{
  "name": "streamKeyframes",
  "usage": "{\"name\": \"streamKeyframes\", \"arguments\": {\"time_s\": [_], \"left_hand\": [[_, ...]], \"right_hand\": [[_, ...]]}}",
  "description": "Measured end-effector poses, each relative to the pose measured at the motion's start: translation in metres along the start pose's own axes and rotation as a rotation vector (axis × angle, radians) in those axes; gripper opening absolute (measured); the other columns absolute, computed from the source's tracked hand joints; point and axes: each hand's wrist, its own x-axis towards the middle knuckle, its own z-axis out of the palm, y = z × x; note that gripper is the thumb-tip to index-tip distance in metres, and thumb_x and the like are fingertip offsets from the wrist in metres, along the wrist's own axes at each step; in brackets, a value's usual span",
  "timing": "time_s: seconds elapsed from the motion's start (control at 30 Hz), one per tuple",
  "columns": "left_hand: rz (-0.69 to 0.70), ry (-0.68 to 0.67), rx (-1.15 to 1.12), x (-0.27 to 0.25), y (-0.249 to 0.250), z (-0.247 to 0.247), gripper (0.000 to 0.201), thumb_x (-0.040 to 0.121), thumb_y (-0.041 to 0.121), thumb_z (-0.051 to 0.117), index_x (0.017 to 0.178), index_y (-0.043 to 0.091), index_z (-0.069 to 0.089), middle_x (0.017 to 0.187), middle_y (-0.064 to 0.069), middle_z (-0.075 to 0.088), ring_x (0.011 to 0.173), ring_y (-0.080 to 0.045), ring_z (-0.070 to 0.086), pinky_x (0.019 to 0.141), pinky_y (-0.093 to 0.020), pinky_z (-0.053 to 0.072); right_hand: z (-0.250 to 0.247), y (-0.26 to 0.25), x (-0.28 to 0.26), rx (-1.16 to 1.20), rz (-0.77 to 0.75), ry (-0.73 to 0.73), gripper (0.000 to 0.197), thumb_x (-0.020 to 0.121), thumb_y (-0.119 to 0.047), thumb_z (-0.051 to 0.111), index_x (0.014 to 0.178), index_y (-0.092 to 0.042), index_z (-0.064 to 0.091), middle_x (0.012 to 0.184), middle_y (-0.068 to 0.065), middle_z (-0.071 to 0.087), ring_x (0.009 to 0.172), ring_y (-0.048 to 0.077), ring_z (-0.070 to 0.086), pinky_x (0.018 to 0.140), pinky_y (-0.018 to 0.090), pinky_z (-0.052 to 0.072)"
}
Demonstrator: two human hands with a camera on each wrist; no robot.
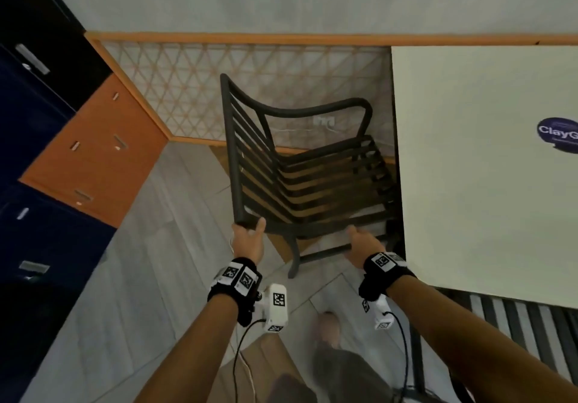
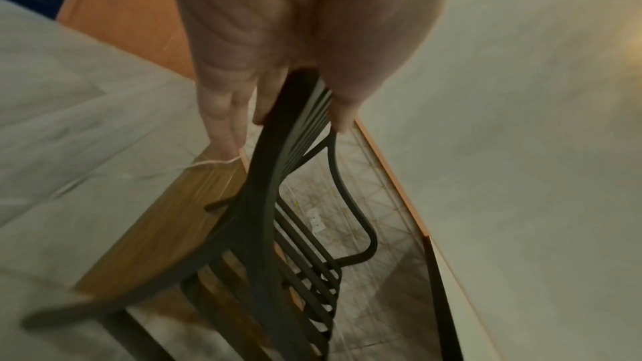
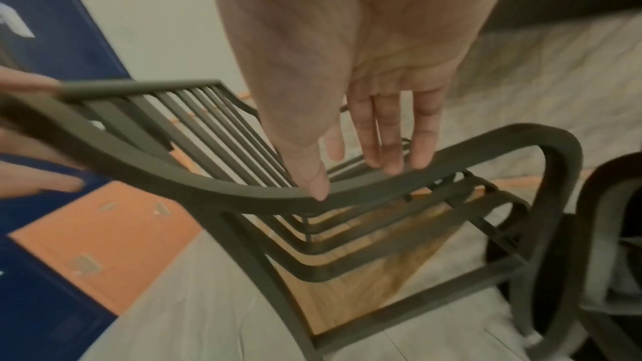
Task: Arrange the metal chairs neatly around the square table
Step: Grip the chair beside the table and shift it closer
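Observation:
A dark metal chair [image 1: 312, 177] with a slatted seat and back stands on the floor, its seat facing the white square table [image 1: 484, 183] on the right. My left hand [image 1: 248, 236] is at the near corner of the backrest. In the left wrist view the top rail of the chair [image 2: 264, 229] runs between the thumb and the straight fingers of that left hand [image 2: 298, 109]. My right hand [image 1: 359, 241] reaches the near armrest. Up close, the right hand [image 3: 365, 169] has straight fingers whose tips touch the armrest of the chair [image 3: 347, 229].
A second slatted chair [image 1: 516, 318] sits at the table's near side, close on my right [image 3: 608, 229]. Blue lockers [image 1: 47, 230] and orange lockers [image 1: 93, 158] line the left. A lattice panel [image 1: 250, 74] and wall stand behind the chair. My feet are below.

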Motion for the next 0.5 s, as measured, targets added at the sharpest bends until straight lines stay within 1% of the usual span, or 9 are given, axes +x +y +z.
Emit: {"name": "streamKeyframes", "arguments": {"time_s": [0.03, 0.07, 0.1, 0.13, 0.2, 0.3, 0.4, 0.43, 0.5], "left_hand": [[-0.005, 0.026, -0.087, 0.001, 0.002, 0.005, 0.057, 0.076, 0.048, 0.063, 0.120, 0.019, 0.040, 0.125, -0.015, 0.056, 0.119, -0.037, 0.057, 0.099, -0.055, 0.048], [-0.024, 0.044, -0.161, 0.002, 0.006, 0.012, 0.047, 0.086, 0.038, 0.058, 0.124, 0.020, 0.037, 0.122, -0.013, 0.054, 0.117, -0.036, 0.057, 0.097, -0.055, 0.049], [-0.050, 0.054, -0.225, 0.000, 0.011, 0.017, 0.045, 0.093, 0.029, 0.052, 0.132, 0.019, 0.031, 0.124, -0.011, 0.050, 0.117, -0.034, 0.056, 0.097, -0.055, 0.049], [-0.077, 0.053, -0.265, -0.001, 0.014, 0.022, 0.052, 0.097, 0.022, 0.046, 0.142, 0.016, 0.022, 0.128, -0.010, 0.047, 0.119, -0.033, 0.054, 0.098, -0.054, 0.048], [-0.107, 0.051, -0.314, -0.001, 0.014, 0.029, 0.061, 0.099, 0.017, 0.042, 0.151, 0.016, 0.011, 0.134, -0.006, 0.040, 0.120, -0.031, 0.053, 0.097, -0.049, 0.049], [-0.088, 0.056, -0.350, 0.010, 0.013, 0.028, 0.058, 0.099, 0.013, 0.041, 0.150, 0.015, 0.013, 0.137, -0.008, 0.039, 0.116, -0.030, 0.054, 0.089, -0.040, 0.051], [-0.080, 0.074, -0.334, 0.027, 0.009, 0.024, 0.053, 0.099, 0.013, 0.040, 0.147, 0.014, 0.017, 0.136, -0.012, 0.043, 0.116, -0.031, 0.056, 0.076, -0.031, 0.055], [-0.082, 0.092, -0.339, 0.031, 0.012, 0.023, 0.053, 0.099, 0.013, 0.040, 0.147, 0.014, 0.016, 0.135, -0.013, 0.043, 0.116, -0.033, 0.057, 0.074, -0.030, 0.056], [-0.090, 0.119, -0.345, 0.040, 0.018, 0.023, 0.054, 0.100, 0.012, 0.039, 0.148, 0.014, 0.014, 0.133, -0.014, 0.044, 0.117, -0.034, 0.057, 0.078, -0.034, 0.056]], "right_hand": [[0.000, 0.001, 0.012, -0.010, 0.009, 0.008, 0.061, 0.086, -0.020, 0.058, 0.139, -0.012, 0.029, 0.136, 0.017, 0.044, 0.119, 0.037, 0.048, 0.094, 0.045, 0.047], [0.000, 0.002, 0.028, -0.023, 0.016, 0.009, 0.061, 0.085, -0.019, 0.058, 0.139, -0.012, 0.030, 0.139, 0.016, 0.041, 0.121, 0.036, 0.046, 0.094, 0.045, 0.045], [0.001, 0.004, 0.043, -0.035, 0.018, 0.021, 0.062, 0.084, -0.018, 0.059, 0.139, -0.013, 0.030, 0.142, 0.014, 0.037, 0.124, 0.035, 0.043, 0.096, 0.046, 0.044], [0.003, 0.008, 0.056, -0.052, 0.016, 0.035, 0.063, 0.083, -0.017, 0.060, 0.139, -0.014, 0.030, 0.145, 0.013, 0.034, 0.128, 0.034, 0.038, 0.100, 0.048, 0.041], [0.006, 0.017, 0.078, -0.114, 0.013, 0.050, 0.064, 0.084, -0.017, 0.059, 0.140, -0.017, 0.028, 0.152, 0.011, 0.026, 0.137, 0.033, 0.026, 0.107, 0.052, 0.033], [0.013, 0.037, 0.108, -0.219, 0.033, 0.015, 0.061, 0.090, -0.032, 0.051, 0.144, -0.024, 0.024, 0.158, 0.006, 0.016, 0.144, 0.031, 0.011, 0.115, 0.055, 0.017], [0.020, 0.049, 0.126, -0.255, 0.009, -0.007, 0.052, 0.093, -0.042, 0.044, 0.141, -0.026, 0.032, 0.155, 0.007, 0.026, 0.144, 0.031, 0.014, 0.117, 0.054, 0.011], [0.022, 0.050, 0.130, -0.264, -0.003, -0.017, 0.050, 0.094, -0.042, 0.043, 0.140, -0.025, 0.033, 0.151, 0.010, 0.032, 0.142, 0.032, 0.019, 0.117, 0.054, 0.011], [0.020, 0.047, 0.138, -0.287, -0.018, -0.042, 0.047, 0.095, -0.041, 0.040, 0.139, -0.023, 0.035, 0.142, 0.013, 0.042, 0.133, 0.034, 0.033, 0.117, 0.053, 0.011]]}}
